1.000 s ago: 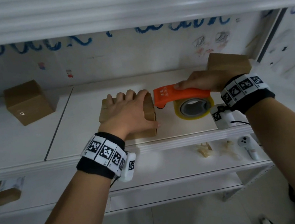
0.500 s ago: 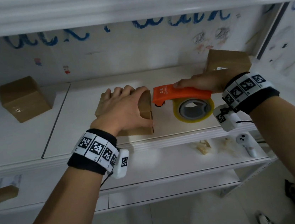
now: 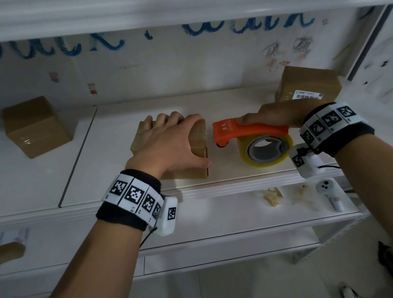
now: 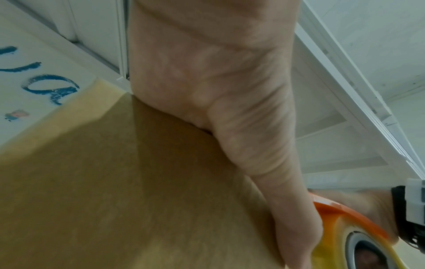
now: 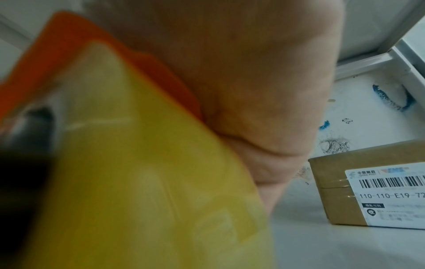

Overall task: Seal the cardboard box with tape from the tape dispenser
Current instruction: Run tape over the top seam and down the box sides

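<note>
The cardboard box [image 3: 197,146] is standing near the shelf's [image 3: 244,182] front edge; the left hand [image 3: 165,145] is gripping its top with curled fingers, while the right hand [image 3: 275,116] is clasping the tape dispenser [image 3: 247,131] just beside, which should meet the box squarely

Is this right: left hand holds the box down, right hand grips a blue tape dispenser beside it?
Not quite: the tape dispenser is orange, not blue, as the head view shows. The rest stands: the left hand holds the box down on the shelf, and the right hand grips the dispenser beside it.
</note>
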### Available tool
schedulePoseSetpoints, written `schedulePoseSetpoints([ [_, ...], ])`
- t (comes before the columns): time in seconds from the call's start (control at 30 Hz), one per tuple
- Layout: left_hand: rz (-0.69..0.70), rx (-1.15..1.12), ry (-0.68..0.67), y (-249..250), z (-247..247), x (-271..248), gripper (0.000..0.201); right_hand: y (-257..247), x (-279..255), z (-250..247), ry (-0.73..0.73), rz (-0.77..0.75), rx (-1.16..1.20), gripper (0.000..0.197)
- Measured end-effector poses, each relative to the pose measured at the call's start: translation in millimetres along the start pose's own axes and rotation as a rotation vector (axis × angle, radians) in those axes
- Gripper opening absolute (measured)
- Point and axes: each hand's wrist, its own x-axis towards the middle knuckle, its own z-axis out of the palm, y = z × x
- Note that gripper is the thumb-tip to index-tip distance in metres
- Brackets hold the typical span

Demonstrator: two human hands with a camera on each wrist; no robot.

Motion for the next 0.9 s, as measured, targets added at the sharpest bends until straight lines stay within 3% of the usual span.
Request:
schedulePoseSetpoints([
  [0.23,0.002,0.009,0.008,1,1,1,0.109,-7,2,4,-0.011,0.009,-0.077,0.092],
  [0.33,0.0,0.007,0.009,1,1,1,0.109,-9,0,4,-0.031,0.005,-0.088,0.088],
  [0.53,0.005,-0.006,0.018,1,2,1,0.107,-13,3,2,-0.058,-0.008,-0.122,0.116],
  [0.67,0.012,-0.019,0.022,1,4,2,0.106,-20,1,-5,-0.059,0.015,-0.141,0.098],
  [0.9,0.018,-0.032,0.03,1,7,3,0.104,-29,-1,-9,-0.053,0.043,-0.236,0.099],
])
